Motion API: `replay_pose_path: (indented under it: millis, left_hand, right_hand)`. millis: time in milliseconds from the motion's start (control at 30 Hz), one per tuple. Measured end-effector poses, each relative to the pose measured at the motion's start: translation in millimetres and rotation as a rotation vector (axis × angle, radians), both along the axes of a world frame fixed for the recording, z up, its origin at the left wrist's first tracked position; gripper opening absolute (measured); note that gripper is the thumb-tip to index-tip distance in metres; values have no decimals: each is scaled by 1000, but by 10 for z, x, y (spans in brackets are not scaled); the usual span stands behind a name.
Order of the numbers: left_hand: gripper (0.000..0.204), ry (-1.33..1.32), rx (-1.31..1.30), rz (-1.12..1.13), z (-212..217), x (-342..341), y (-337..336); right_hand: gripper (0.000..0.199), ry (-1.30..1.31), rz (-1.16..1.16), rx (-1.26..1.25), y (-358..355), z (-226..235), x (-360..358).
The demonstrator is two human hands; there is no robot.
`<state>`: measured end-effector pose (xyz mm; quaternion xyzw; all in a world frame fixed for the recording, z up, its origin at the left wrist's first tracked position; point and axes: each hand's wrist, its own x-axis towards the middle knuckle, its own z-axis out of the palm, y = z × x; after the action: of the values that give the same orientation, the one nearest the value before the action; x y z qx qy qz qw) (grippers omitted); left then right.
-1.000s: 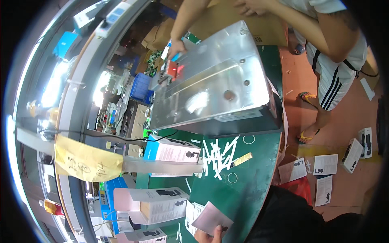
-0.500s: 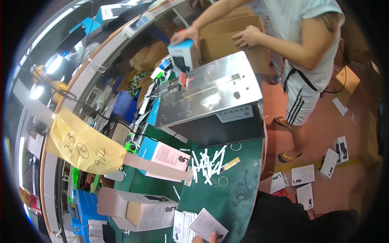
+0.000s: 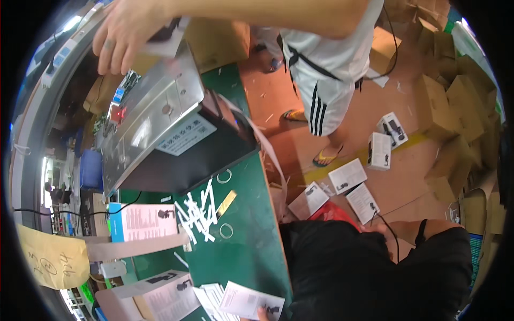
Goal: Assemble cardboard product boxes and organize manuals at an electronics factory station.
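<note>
White printed leaflet [image 3: 250, 300], flat, fingertip-pinched

Only 1 fingertip of the person's own hands [image 3: 261, 312] shows at the lower edge.

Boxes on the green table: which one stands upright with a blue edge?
The pink-faced box at the table's left edge, beside the scattered white strips. The white box nearer the camera has no blue.

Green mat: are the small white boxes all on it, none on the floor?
No: several small white boxes lie scattered on the orange floor, beside the green mat.
</note>
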<state>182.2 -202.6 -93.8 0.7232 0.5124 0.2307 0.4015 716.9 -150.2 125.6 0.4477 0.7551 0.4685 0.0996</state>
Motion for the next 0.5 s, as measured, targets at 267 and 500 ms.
replay_pose_path:
  millis: [267,500]
  left_hand:
    - [32,-20,47,284,23,31,125]
    - [31,-185,-9,314,-406,25,106]
  right_hand:
    - [40,-660,-427,509,1209,512,656]
    - [13,-262,-234,463,1431,580,782]
